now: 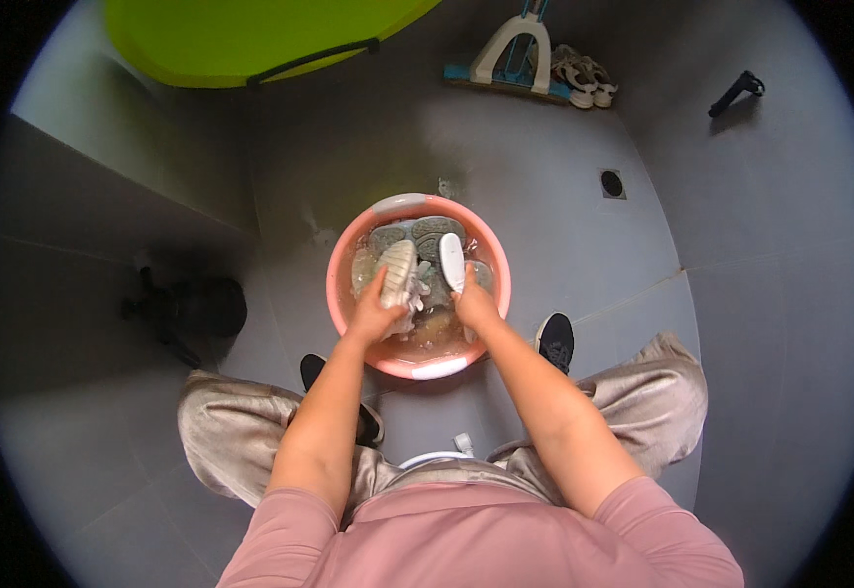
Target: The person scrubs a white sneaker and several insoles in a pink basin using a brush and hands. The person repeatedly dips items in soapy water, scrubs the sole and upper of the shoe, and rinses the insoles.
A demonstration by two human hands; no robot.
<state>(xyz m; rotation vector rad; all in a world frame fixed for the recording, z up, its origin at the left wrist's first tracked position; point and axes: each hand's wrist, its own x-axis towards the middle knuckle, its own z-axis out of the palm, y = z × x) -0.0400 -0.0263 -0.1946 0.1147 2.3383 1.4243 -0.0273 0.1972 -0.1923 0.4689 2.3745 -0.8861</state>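
Note:
A round pink plastic basin [336,312] with white rim sections stands on the floor between my feet. Murky water and several shoes fill it, grey patterned soles [438,229] facing up at the far side. My left hand [378,317] grips a shoe [399,268] with a pale ribbed sole, held over the basin's left half. In my right hand [477,303] is a white-backed scrub brush [452,257], apart from that shoe and to its right. The brush's bristles are hidden beneath its back.
A white and blue squeeze mop [511,62] and a pair of sneakers [583,77] stand by the far wall. Right of the basin is a floor drain [611,184]. A green tub [250,44] overhangs the upper left; a black object [206,307] lies at left.

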